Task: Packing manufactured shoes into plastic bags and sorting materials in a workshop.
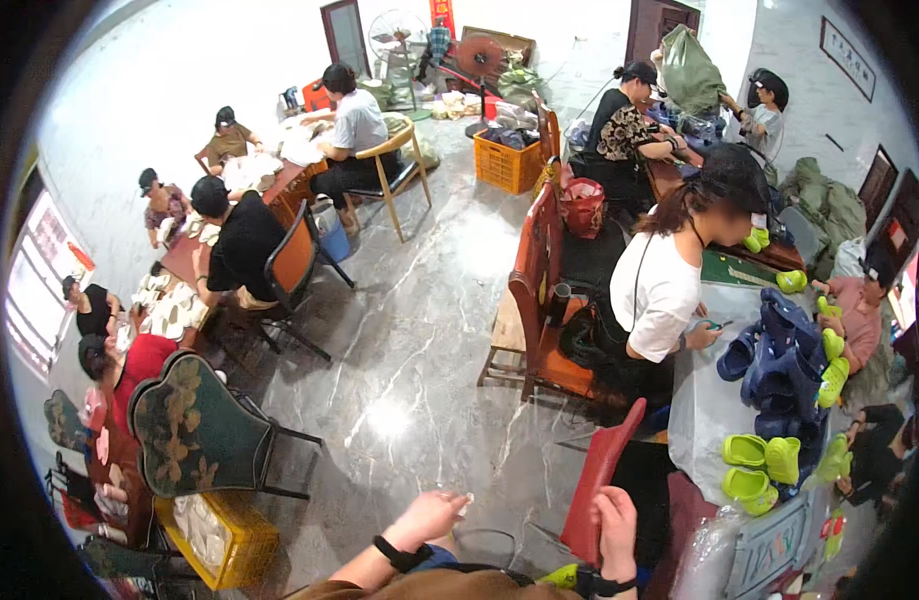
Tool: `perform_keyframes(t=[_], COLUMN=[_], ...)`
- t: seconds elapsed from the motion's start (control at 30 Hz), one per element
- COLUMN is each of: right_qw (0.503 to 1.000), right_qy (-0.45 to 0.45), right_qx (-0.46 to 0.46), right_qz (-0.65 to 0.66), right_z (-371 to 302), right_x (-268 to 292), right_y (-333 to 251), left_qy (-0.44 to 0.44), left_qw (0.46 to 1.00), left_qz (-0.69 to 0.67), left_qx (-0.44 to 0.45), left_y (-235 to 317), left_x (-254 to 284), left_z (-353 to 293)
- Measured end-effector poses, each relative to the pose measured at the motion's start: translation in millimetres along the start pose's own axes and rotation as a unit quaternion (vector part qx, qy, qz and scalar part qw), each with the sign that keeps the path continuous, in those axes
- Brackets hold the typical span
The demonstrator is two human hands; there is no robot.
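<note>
My left hand (432, 518) is over the grey floor at the lower middle, a dark band on its wrist. Its fingers are pinched together, with a tiny whitish bit at the tips too small to name. My right hand (614, 522), also with a dark band, has curled fingers beside the red chair back (602, 475); whatever they hold, if anything, is hidden. Below and between the hands, a bright green clog (560, 577) shows partly at the lower edge. To the right, green clogs (748, 487) and a heap of navy clogs (786, 365) lie on a pale-covered table (692, 420).
A person in a white top (660, 280) stands at that table. At left stand a dark floral-backed chair (195, 430) and a yellow crate (235, 555) with pale pieces. Other people work at tables along both sides. An orange crate (508, 165) stands farther back on the marbled floor (420, 330).
</note>
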State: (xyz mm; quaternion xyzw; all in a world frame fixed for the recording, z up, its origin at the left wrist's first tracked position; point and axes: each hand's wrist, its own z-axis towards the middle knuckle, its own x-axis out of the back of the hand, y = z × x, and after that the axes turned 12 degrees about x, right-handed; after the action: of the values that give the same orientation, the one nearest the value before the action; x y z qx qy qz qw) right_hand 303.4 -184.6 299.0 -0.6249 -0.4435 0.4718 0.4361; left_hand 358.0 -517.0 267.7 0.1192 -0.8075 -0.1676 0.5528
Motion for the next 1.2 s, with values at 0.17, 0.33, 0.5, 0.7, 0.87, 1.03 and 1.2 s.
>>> perform_keyframes(t=[0.17, 0.33, 0.5, 0.7, 0.87, 1.03, 1.2], right_qw=[0.999, 0.988, 0.976, 0.954, 0.948, 0.934, 0.95], right_qy=[-0.006, -0.133, -0.189, -0.292, -0.314, -0.357, -0.3], right_qx=[-0.01, -0.033, -0.066, -0.052, -0.032, -0.009, 0.023], right_qz=[0.053, -0.072, -0.087, -0.048, -0.041, -0.024, -0.087], right_z=[37.8, 108.5, 214.6, 390.9, 529.9, 686.1, 838.7], right_x=[-130.0, -217.1, -309.2, -460.5, -568.5, -649.2, -704.9], right_y=[8.2, 10.8, 24.9, 41.4, -11.6, -4.1, -4.2], left_qy=[0.03, 0.031, 0.033, -0.001, -0.021, 0.016, -0.095], left_qw=[0.994, 0.994, 0.998, 0.987, 0.971, 0.974, 0.972], left_qz=[0.074, 0.068, -0.046, 0.046, 0.008, -0.046, 0.002], left_qx=[0.068, 0.076, 0.025, 0.156, 0.237, 0.221, 0.217], left_y=[-125.6, -203.1, -237.3, -356.4, -388.4, -447.7, -532.8], left_x=[96.8, 145.2, 208.5, 278.9, 402.5, 462.9, 519.2], left_z=[19.5, 73.7, 166.1, 301.8, 405.0, 540.9, 717.0])
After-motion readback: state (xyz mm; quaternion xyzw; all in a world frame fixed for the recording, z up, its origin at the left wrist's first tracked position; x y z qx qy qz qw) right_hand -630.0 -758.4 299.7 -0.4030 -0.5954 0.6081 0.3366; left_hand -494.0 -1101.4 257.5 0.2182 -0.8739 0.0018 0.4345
